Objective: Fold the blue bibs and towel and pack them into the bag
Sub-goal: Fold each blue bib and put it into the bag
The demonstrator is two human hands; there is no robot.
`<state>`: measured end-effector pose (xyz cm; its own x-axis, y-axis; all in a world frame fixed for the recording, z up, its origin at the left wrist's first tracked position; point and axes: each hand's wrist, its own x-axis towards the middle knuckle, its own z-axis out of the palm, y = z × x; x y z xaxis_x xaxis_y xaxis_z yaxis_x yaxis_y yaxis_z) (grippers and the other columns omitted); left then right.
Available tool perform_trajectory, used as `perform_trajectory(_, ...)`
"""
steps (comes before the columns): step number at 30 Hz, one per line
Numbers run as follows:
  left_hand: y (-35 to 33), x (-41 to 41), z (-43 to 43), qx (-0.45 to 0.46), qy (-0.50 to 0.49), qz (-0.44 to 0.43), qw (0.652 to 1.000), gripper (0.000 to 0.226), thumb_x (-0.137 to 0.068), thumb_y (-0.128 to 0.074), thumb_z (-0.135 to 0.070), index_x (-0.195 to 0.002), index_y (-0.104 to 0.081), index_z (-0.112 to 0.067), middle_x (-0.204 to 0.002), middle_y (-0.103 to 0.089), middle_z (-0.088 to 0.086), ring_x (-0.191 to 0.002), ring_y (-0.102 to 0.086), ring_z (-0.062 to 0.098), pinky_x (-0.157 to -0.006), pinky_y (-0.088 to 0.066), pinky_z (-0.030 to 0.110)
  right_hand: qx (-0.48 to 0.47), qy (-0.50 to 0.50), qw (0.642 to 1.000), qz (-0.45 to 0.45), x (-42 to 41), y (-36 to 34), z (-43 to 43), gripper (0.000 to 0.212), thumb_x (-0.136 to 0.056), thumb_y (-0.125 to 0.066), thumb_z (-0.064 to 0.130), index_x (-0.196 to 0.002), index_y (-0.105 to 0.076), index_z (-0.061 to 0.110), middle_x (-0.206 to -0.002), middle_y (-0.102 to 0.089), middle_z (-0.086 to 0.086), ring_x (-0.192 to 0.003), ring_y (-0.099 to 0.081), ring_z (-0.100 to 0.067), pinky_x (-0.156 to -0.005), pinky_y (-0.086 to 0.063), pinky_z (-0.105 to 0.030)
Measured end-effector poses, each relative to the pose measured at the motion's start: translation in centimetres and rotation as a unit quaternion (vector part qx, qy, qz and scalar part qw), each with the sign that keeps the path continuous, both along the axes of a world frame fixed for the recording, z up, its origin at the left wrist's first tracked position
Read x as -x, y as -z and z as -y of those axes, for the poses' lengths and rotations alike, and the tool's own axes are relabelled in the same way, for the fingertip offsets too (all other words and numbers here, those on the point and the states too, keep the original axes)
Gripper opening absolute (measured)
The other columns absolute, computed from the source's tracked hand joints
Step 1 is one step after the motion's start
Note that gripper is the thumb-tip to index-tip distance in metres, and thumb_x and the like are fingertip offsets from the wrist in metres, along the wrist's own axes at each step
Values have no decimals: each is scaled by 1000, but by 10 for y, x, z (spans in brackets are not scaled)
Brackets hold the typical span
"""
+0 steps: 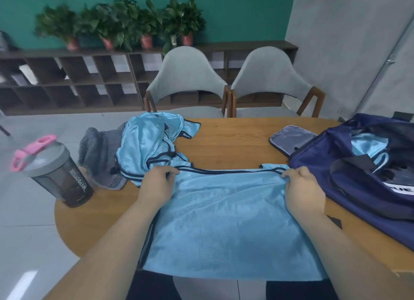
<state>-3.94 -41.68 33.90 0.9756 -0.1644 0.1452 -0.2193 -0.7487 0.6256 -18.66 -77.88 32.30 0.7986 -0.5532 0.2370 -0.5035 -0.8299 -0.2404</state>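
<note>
Office lounge or meeting room, by the look of it: a wooden table (230,147) faces two grey upholstered chairs (188,75). Behind them, low dark cubby shelving (67,80) lines a teal wall (235,12), with potted plants (125,19) along its top. Grey tiled floor (29,210).

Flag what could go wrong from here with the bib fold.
1. The flat bib hangs over the near edge of the table; folding it toward the person may slide it off.
2. The crumpled bib pile lies against the corner the left hand pinches; its trim could snag and drag along.
3. The bottle stands near the table's left edge beside the towel; a dragged pile might tip it.
</note>
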Motion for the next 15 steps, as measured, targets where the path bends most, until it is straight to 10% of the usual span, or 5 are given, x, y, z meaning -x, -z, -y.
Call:
perform_trajectory(4,7,3,-2,19,9,86,996,26,-104,-56,-5,-117,-76,-16,-110,-66,5,-62,-51,12,-64,-42,30,22,5,1000,20,2,2,0,52,-85,-67,-4,-129,-68,24,-111,-51,-2,-95,-55,-25,-58,-36,-31)
perform_trajectory(15,1,-10,9,-73,-51,41,995,39,-103,-62,-38,-134,-54,-17,-88,-65,2,-82,-66,31,-65,-50,39,-57,59,996,20,-17,-17,12,30,-103,-59,40,-129,-57,26,-104,-72,-5,-96,-65,-34,-67,-45,-37)
